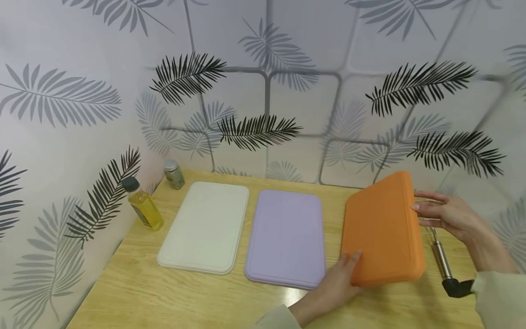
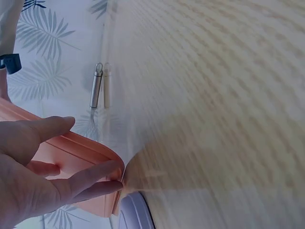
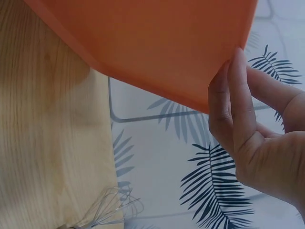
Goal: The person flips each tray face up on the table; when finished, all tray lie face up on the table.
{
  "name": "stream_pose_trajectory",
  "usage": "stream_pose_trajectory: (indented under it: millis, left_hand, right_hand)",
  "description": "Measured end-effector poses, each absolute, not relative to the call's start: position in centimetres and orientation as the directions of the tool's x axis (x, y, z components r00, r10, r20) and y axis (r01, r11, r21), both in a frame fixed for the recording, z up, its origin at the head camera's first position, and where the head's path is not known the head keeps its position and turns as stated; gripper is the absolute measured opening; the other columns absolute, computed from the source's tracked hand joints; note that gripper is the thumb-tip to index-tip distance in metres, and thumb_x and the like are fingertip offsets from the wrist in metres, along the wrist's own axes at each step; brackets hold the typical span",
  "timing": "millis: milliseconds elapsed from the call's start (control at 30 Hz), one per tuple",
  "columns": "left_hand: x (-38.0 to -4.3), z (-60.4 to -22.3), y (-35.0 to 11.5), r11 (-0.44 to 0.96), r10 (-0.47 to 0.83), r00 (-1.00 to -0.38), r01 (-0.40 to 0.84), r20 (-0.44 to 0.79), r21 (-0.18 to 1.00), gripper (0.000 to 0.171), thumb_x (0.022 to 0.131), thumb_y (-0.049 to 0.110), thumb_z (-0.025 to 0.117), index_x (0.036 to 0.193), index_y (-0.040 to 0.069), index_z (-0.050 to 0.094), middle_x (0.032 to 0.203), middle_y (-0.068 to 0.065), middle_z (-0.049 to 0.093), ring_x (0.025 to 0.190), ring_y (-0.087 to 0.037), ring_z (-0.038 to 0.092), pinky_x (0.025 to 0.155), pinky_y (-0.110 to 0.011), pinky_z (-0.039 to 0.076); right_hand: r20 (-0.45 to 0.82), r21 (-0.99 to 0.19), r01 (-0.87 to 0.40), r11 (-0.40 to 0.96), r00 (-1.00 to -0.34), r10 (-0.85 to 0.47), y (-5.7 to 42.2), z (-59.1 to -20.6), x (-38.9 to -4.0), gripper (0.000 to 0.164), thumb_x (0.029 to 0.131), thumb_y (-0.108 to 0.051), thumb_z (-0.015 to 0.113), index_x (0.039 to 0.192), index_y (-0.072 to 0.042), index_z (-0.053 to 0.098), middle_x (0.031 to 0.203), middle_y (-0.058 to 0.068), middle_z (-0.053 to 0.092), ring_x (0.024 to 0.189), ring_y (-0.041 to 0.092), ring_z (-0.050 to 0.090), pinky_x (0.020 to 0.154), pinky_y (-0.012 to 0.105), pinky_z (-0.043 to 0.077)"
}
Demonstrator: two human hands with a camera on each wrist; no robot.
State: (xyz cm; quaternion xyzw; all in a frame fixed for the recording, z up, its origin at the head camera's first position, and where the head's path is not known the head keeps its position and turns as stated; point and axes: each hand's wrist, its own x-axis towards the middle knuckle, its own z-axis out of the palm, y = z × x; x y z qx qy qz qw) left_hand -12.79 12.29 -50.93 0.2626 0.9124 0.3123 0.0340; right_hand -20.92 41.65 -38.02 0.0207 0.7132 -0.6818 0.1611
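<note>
An orange flat rectangular case (image 1: 378,233) is tilted up off the table between both hands. My left hand (image 1: 334,283) grips its near left corner; in the left wrist view the thumb lies along the edge and the fingers press the face. At the far right edge, my right hand (image 1: 456,217) holds the case with thumb and fingertips, also seen in the right wrist view. A purple flat case (image 1: 285,237) lies on the table just left of it. Further left lies a white one (image 1: 205,226).
On the wooden table (image 1: 164,292), a whisk (image 1: 441,258) with a metal handle lies right of the orange case. A bottle of yellow oil (image 1: 144,208) and a small lidded jar (image 1: 174,174) stand at the left. A leaf-patterned wall covering (image 1: 287,100) borders the back and left.
</note>
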Motion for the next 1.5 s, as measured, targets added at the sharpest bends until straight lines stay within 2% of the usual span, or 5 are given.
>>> stream_pose_trajectory:
  millis: [433, 667, 1033, 1300, 1500]
  left_hand:
    - [-12.4, -51.1, 12.9, 0.601, 0.511, -0.846, 0.477, 0.151, 0.642, 0.092, 0.076, 0.02, 0.081, 0.152, 0.022, 0.029, 0.144, -0.015, 0.045, 0.12, -0.024, 0.055, 0.092, -0.024, 0.049]
    - [-11.9, -50.2, 12.9, 0.488, 0.544, -0.794, 0.562, 0.272, 0.668, 0.106, 0.077, 0.007, 0.077, 0.156, 0.019, 0.008, 0.148, -0.013, 0.04, 0.125, -0.02, 0.051, 0.093, -0.021, 0.047]
    - [-11.9, -47.7, 13.2, 0.396, 0.506, -0.806, 0.534, 0.309, 0.747, 0.11, 0.082, 0.004, 0.072, 0.155, 0.022, -0.007, 0.151, -0.009, 0.035, 0.074, -0.004, 0.053, 0.059, -0.007, 0.041]
    - [-11.8, -45.8, 12.8, 0.355, 0.467, -0.79, 0.579, 0.398, 0.734, 0.105, 0.083, 0.006, 0.071, 0.156, 0.022, -0.003, 0.149, -0.004, 0.038, 0.095, -0.004, 0.052, 0.074, -0.008, 0.042]
    - [-11.6, -45.2, 12.6, 0.364, 0.436, -0.762, 0.636, 0.479, 0.68, 0.098, 0.081, 0.001, 0.07, 0.156, 0.021, 0.009, 0.148, -0.01, 0.041, 0.131, -0.016, 0.044, 0.093, -0.017, 0.046]
  right_hand:
    - [-0.236, -0.958, 0.202, 0.204, -0.959, -0.157, 39.0, -36.5, -21.8, 0.043, 0.094, -0.011, 0.062, 0.132, -0.016, 0.043, 0.103, -0.008, 0.064, 0.091, 0.011, 0.067, 0.078, 0.031, 0.058]
    - [-0.218, -0.961, 0.191, 0.2, -0.968, -0.124, 37.3, -36.0, -22.0, 0.056, 0.092, -0.014, 0.066, 0.14, -0.01, 0.038, 0.102, -0.013, 0.063, 0.09, 0.007, 0.067, 0.077, 0.028, 0.057]
    - [-0.211, -0.961, 0.189, 0.199, -0.973, -0.092, 35.2, -35.5, -22.9, 0.073, 0.089, -0.016, 0.07, 0.146, 0.003, 0.029, 0.099, -0.014, 0.065, 0.088, 0.005, 0.067, 0.078, 0.03, 0.057]
    - [-0.215, -0.961, 0.191, 0.202, -0.971, -0.104, 33.5, -35.5, -23.7, 0.072, 0.089, -0.014, 0.07, 0.147, 0.004, 0.03, 0.1, -0.008, 0.064, 0.088, 0.007, 0.067, 0.078, 0.031, 0.057]
    - [-0.21, -0.954, 0.177, 0.242, -0.97, -0.121, 32.6, -35.6, -24.0, 0.075, 0.091, -0.017, 0.068, 0.149, 0.004, 0.025, 0.098, -0.01, 0.064, 0.088, 0.006, 0.066, 0.078, 0.03, 0.057]
